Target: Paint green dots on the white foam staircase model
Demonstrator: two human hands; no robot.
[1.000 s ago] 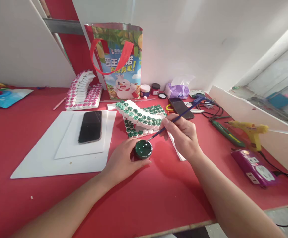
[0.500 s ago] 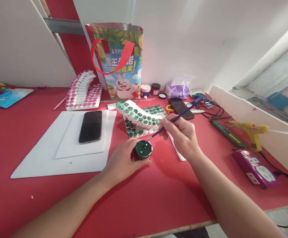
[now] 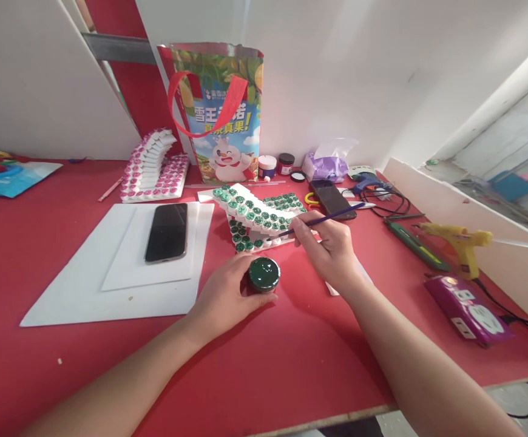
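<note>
Lying far to the left of the open jar of green paint (image 3: pixel 264 273) is a light-blue packet (image 3: pixel 13 181). Closer to the jar on that side, a white board (image 3: pixel 64 291) bears a smaller white sheet (image 3: pixel 122 267) and a smartphone (image 3: pixel 167 232); farther back, also left of the jar, stands a curved white model with magenta rosette tops (image 3: pixel 142 173). The left hand (image 3: pixel 225 285) grips the jar from its left, thumb along the near side. Well behind the jar, a printed carrier bag (image 3: pixel 232 155) stands upright. Just behind the jar sits a curved white model with green rosette tops (image 3: pixel 255 215); some front-row tops are white. To the jar's right and slightly behind, the right hand (image 3: pixel 332 249) pinches a blue paintbrush (image 3: pixel 339 213), its tip beyond the jar at that front row; whether the bristles touch, I cannot tell. Far right of the jar lie a green utility knife (image 3: pixel 416 244), a yellow glue gun (image 3: pixel 453 232) and a purple box (image 3: pixel 467 306).
</note>
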